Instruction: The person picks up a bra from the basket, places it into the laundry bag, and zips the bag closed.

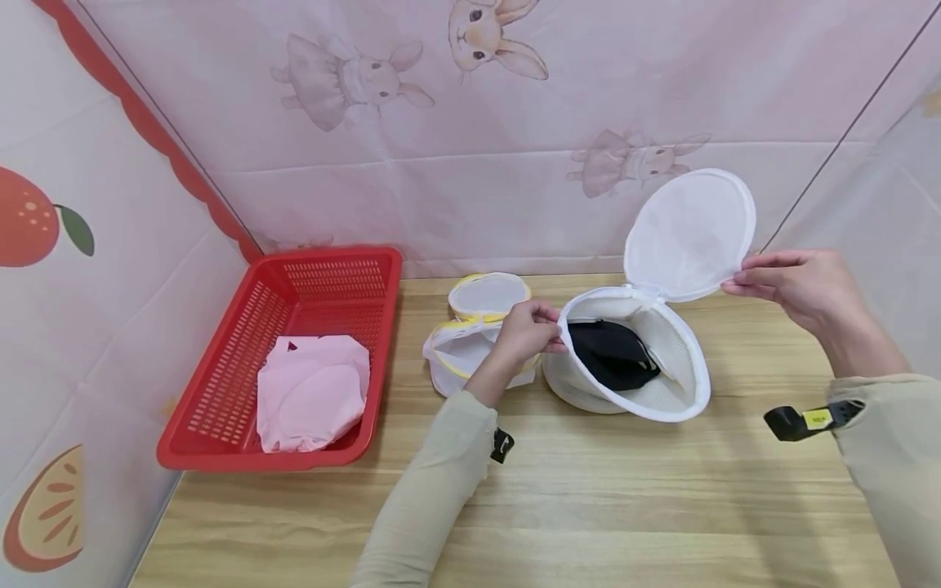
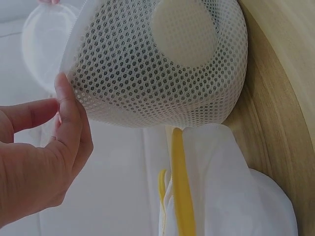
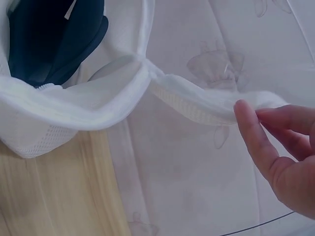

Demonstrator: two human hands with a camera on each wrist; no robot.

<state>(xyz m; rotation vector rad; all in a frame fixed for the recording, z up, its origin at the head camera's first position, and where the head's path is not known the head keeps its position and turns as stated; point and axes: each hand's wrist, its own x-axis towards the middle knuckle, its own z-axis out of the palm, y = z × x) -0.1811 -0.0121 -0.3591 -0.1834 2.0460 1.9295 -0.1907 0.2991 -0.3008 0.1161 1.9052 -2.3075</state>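
A white mesh laundry bag (image 1: 694, 343) stands with its round mouth unzipped, a dark folded fabric item (image 1: 613, 355) lying inside. My left hand (image 1: 525, 331) pinches the left side of its rim. In the left wrist view, thumb and fingers of that hand (image 2: 54, 142) meet at the edge of the honeycomb mesh (image 2: 133, 64). The bag's round lid (image 1: 691, 233) is raised at the back on its hinge. My right hand (image 1: 804, 290) holds the lid's right edge between thumb and fingertips, which the right wrist view shows at the padded edge (image 3: 206, 108).
Left of the bag sits a smaller white bag with yellow trim (image 1: 463, 347), its lid folded back. A red plastic basket (image 1: 390, 351) farther left holds a pink cloth item (image 1: 312, 392). Behind the wooden table (image 1: 588, 506) rises a rabbit-printed wall covering (image 1: 478, 204).
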